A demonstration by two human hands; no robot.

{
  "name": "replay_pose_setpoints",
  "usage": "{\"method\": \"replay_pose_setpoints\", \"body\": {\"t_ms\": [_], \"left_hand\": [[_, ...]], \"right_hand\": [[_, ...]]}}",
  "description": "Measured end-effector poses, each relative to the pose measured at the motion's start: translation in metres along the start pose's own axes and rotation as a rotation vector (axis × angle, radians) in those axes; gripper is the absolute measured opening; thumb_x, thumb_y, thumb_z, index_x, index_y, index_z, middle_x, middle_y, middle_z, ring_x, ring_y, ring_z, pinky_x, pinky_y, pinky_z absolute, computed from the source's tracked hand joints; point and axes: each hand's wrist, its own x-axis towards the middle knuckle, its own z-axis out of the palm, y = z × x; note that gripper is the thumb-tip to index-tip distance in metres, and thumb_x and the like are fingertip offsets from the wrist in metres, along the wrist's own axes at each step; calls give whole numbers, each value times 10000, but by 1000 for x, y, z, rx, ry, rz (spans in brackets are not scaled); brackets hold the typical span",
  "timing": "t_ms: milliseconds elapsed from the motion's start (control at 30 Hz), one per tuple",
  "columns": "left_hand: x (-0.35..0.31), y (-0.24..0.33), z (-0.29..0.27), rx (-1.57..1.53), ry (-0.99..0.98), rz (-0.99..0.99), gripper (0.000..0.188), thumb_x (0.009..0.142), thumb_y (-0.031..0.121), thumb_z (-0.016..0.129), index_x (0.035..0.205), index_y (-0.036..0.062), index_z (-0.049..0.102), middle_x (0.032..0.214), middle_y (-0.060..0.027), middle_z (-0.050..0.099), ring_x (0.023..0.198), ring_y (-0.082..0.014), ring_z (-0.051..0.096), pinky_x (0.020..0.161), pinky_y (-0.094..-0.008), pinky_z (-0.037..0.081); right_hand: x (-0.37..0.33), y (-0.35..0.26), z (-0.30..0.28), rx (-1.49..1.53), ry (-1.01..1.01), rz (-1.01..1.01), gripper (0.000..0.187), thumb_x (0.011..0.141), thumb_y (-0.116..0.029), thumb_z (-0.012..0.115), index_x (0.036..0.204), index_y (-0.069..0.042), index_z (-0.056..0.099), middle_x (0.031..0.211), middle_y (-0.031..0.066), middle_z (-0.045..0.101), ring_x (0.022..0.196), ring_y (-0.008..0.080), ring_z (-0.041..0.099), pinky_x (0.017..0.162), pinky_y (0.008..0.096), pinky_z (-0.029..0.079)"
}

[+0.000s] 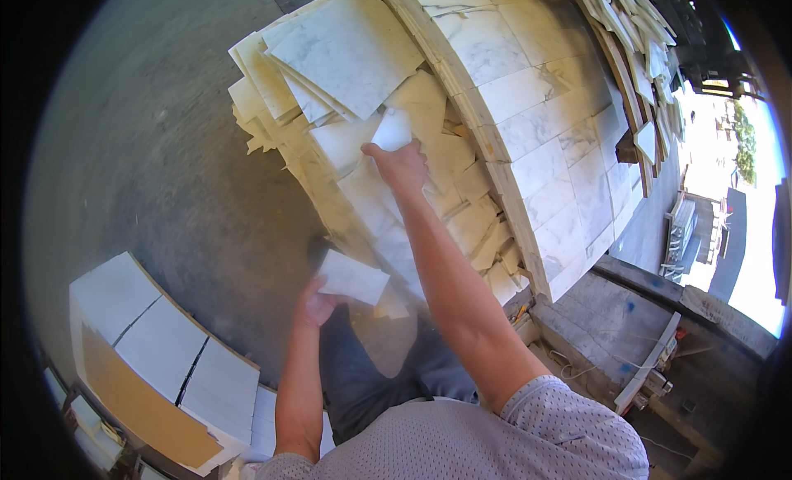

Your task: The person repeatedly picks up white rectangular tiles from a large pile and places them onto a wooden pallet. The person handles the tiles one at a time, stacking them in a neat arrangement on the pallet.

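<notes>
My left hand (317, 302) is closed on the edge of a white stone tile piece (353, 278), held low in front of my legs. Farther forward, my right hand (402, 165) grips a smaller white stone piece (393, 130), its thumb out to the left. That piece is just above a heap of broken marble slabs (429, 108), so I cannot tell whether it still touches them. Several larger marble sheets (346, 51) lie stacked at the far end of the heap, overlapping unevenly.
Beside the heap on the right stands a long block of stacked marble tiles (528, 108), with more stone offcuts (648, 34) past it. White-topped stacks (161, 340) stand at the lower left. A grey machine bench (610, 323) is at the right, and concrete floor (165, 150) stretches left.
</notes>
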Motion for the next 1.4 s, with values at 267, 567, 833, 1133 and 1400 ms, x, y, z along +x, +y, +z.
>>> {"method": "replay_pose_setpoints", "body": {"t_ms": [267,567,833,1133,1400], "left_hand": [[-16,6,-14,-28,-14,29,505,924,280,609,1309,-41,540,1199,-227,657,1046,-374,675,787,-488,619],[-16,3,-26,-37,-42,5,501,928,263,595,1319,-43,528,1203,-223,659,1054,-367,674,815,-489,611],[-14,-3,-21,-3,-14,-13,475,923,248,600,1292,-47,553,1185,-220,668,1048,-361,676,812,-491,609],[-5,4,-16,10,-101,15,453,935,247,590,1293,-28,559,1181,-210,673,1059,-346,675,814,-482,609],[6,21,-7,-37,-25,51,446,943,247,575,1309,-6,545,1211,-196,664,1087,-346,664,803,-489,611]], "right_hand": [[-4,-24,33,66,-12,-45,705,738,-407,701,1149,142,538,1160,341,600,1063,450,611,930,464,498],[3,25,26,363,-176,-193,553,759,-219,665,1206,102,615,865,207,724,864,300,711,822,397,529],[17,12,27,2,266,-628,758,765,-353,758,1352,37,480,1374,229,508,1309,397,438,1072,478,381],[-6,37,26,-208,183,-596,759,751,-356,776,1332,36,484,1373,222,507,1274,392,462,1082,483,354],[-38,115,8,-335,170,-873,757,705,-238,779,1344,11,458,1319,184,509,1250,380,457,1067,472,367]]}}
